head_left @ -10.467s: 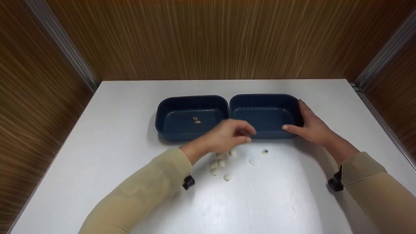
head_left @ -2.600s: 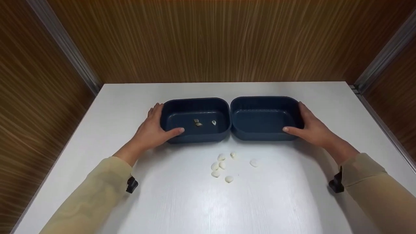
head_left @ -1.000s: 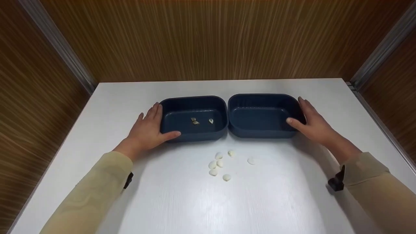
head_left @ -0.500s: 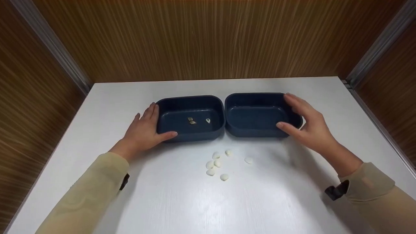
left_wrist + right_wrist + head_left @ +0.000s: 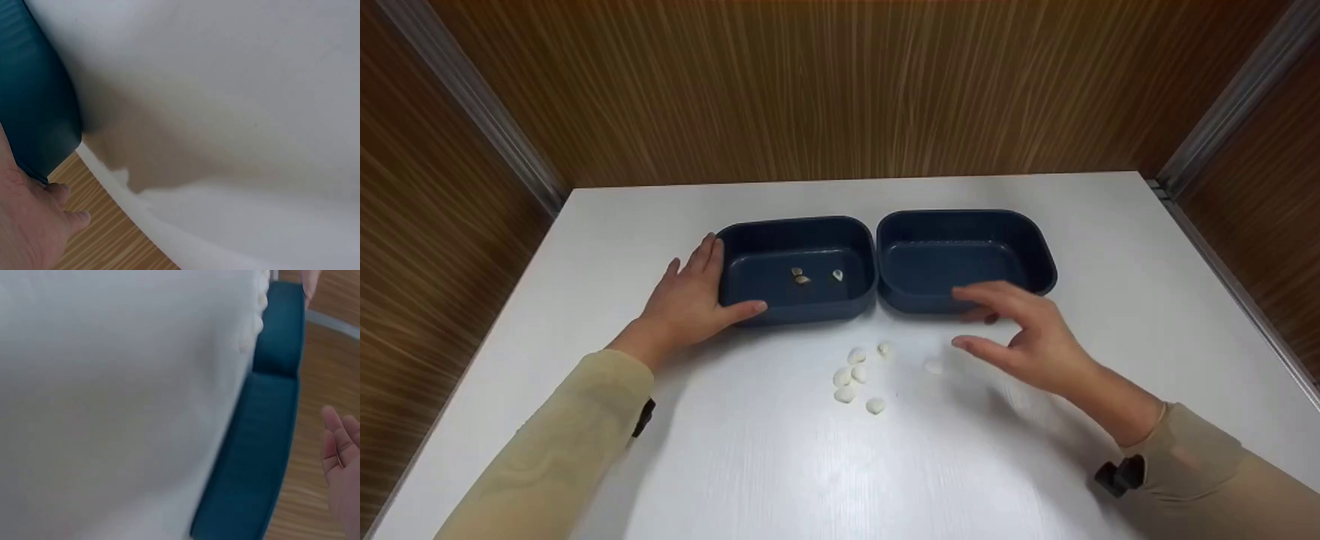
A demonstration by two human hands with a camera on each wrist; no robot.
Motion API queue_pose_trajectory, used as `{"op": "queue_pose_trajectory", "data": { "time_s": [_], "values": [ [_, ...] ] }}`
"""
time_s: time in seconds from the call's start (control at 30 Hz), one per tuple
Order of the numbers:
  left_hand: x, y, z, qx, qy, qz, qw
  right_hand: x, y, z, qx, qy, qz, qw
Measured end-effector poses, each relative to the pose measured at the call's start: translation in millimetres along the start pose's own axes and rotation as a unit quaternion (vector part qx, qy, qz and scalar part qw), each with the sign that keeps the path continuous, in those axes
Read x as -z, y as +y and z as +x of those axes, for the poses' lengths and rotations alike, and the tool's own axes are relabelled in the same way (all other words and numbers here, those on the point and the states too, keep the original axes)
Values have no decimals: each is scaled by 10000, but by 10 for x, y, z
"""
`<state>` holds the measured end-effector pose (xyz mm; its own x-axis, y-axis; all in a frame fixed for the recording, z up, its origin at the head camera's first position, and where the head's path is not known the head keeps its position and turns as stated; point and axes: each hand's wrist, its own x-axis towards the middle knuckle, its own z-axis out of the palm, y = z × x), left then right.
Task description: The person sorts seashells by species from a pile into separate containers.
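Note:
Two dark blue rectangular bins stand side by side in the head view. My left hand (image 5: 684, 301) rests against the left end of the left bin (image 5: 810, 313), its thumb over the front rim and its fingers along the side. Three small brownish-and-white pieces (image 5: 838, 275) lie in that bin. My right hand (image 5: 1031, 341) hangs in the air before the right bin (image 5: 930, 303), fingers spread and thumb apart, holding nothing. Just left of its thumb lies a white piece (image 5: 934, 365). Several more white pieces (image 5: 875, 406) lie in front of the bins.
A white table (image 5: 780, 465) carries everything. Brown wood-grain panels (image 5: 840, 90) rise behind it and on both sides, with metal strips (image 5: 1234, 97) at the corners. Inside the right bin no pieces show.
My right hand has let go of the right bin and moved left and towards the table's front, above the white pieces. My left hand stays on its bin. Earlier, a third piece came into the left bin.

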<state>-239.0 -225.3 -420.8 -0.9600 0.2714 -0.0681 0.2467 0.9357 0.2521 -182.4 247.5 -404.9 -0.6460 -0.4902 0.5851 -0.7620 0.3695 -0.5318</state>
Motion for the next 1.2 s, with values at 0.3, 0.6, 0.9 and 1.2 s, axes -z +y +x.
{"op": "queue_pose_trajectory", "data": {
  "time_s": [0.3, 0.6, 0.9, 1.2],
  "values": [
    [0, 1, 10, -10, -25, 19, 10000, -183, 75, -156, -144, -1083, 193, 9938],
    [3, -3, 16, -1, -43, 19, 10000, -212, 190, -204, -1072, -1993, 384, 9733],
    [7, -17, 4, -44, -3, -1, 10000, -240, 264, -189, -1479, -2310, 620, 9596],
    [-7, -26, 8, -43, 9, 26, 10000, -270, 299, -179, -1343, -2342, 553, 9613]
  ]
}}
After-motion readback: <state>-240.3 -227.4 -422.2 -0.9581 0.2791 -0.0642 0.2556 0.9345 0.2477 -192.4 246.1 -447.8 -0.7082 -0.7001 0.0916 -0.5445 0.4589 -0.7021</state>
